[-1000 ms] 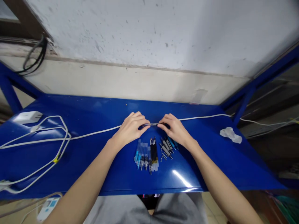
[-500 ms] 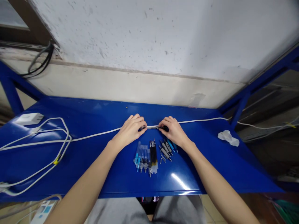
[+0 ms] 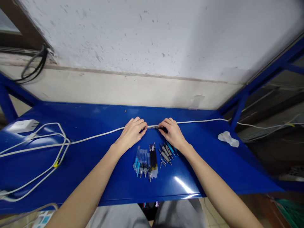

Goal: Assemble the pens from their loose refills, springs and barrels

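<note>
Over the middle of the blue table, my left hand (image 3: 135, 130) is closed in a pinch on a small dark piece mostly hidden by its fingers. Facing it, my right hand (image 3: 171, 132) pinches a dark pen part (image 3: 156, 127) whose thin tip points left. A narrow gap separates the hands, with a white cable running behind them. Nearer me lie clear pen barrels (image 3: 142, 160), dark refills (image 3: 153, 158) with pale ends, grey grips (image 3: 165, 152), blue grips (image 3: 170, 148) and several tiny metallic pieces (image 3: 162, 162).
A white cable (image 3: 95, 136) crosses the blue table (image 3: 114, 186) and loops at the left beside a white adapter (image 3: 23, 126). Crumpled white material (image 3: 228, 139) lies at the right. A wall (image 3: 142, 88) stands behind, and blue frame posts rise at both sides.
The camera view has shifted slightly. My hands are a little closer together, and the dark part at my right fingertips shows more clearly between them.
</note>
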`<state>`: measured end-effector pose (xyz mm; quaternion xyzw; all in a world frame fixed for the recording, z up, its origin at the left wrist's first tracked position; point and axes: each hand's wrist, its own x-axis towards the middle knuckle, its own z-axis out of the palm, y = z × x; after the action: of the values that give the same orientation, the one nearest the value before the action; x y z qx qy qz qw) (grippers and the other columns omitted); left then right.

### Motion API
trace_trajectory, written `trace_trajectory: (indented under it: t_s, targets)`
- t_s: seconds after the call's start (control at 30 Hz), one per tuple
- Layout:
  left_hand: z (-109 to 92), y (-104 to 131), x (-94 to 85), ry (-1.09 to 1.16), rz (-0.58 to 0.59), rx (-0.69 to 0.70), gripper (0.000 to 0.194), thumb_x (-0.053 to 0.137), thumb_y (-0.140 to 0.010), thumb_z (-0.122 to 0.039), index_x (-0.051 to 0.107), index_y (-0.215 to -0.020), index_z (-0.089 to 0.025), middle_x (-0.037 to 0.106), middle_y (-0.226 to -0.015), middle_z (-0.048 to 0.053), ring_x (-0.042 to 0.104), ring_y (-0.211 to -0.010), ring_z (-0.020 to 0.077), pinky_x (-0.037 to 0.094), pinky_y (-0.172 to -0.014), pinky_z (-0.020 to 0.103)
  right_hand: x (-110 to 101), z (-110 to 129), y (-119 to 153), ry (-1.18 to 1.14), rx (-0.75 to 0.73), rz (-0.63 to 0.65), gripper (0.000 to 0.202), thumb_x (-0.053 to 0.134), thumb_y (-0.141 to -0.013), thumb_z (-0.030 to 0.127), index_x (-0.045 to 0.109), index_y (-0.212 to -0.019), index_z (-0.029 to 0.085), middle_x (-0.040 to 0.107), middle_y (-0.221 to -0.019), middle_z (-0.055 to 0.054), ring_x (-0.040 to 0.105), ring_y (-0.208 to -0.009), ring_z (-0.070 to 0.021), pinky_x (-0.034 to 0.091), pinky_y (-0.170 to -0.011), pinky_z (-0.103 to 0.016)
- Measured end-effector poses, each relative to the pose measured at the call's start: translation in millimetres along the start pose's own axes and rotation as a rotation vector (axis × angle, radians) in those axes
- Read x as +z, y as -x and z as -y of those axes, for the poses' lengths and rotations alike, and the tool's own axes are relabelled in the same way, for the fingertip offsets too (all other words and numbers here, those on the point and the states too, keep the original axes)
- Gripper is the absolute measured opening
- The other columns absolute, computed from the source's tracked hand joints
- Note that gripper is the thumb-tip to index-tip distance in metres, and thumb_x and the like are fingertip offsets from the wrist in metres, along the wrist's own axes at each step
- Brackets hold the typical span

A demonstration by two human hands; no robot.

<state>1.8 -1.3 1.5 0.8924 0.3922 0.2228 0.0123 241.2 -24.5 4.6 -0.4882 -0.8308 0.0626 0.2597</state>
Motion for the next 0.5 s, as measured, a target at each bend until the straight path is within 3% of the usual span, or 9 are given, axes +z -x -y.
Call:
trace_trajectory:
  t_s: [0.13,0.27,0.4,0.5]
  targets:
    - [-3,4,-11.3,0.048,-0.015,0.013,0.009,0.057,-0.097,-0.017,0.062,-0.089,-0.02,0.065,-0.087,0.002,0.054,-0.089,0.0203,0.036,-0.077,0.032,-5,3,4,-0.046,-0.01,-0.073,0.012,0.055,-0.099,0.017,0.067,-0.097,0.022,0.066,-0.092,-0.005,0.056,-0.089,-0.0226,0.041,-0.089,-0.039]
    - [-24,17,-28.5,0.098,-0.035,-0.153,0.02,0.052,-0.1,-0.022,0.056,-0.081,-0.02,0.056,-0.071,-0.002,0.053,-0.07,0.0156,0.036,-0.07,0.028,-6,-2,4,-0.041,0.003,-0.236,0.016,0.051,-0.101,0.018,0.067,-0.099,0.02,0.064,-0.079,-0.003,0.055,-0.078,-0.0211,0.042,-0.079,-0.035]
    - [-51,44,-38.3,0.041,0.039,-0.318,0.024,0.048,-0.101,-0.028,0.052,-0.079,-0.021,0.056,-0.066,-0.004,0.05,-0.056,0.0124,0.028,-0.059,0.027,-9,-10,5,-0.02,0.021,-0.357,0.018,0.049,-0.102,0.018,0.067,-0.101,0.019,0.064,-0.072,-0.003,0.055,-0.07,-0.0201,0.042,-0.071,-0.033]
    - [-60,66,-41.4,0.007,0.152,-0.287,0.025,0.044,-0.103,-0.027,0.048,-0.078,-0.021,0.056,-0.066,-0.005,0.051,-0.054,0.0124,0.026,-0.057,0.026,-9,-11,6,-0.031,0.0,-0.334,0.02,0.048,-0.102,0.018,0.068,-0.102,0.02,0.064,-0.072,-0.003,0.056,-0.07,-0.0199,0.043,-0.066,-0.031]
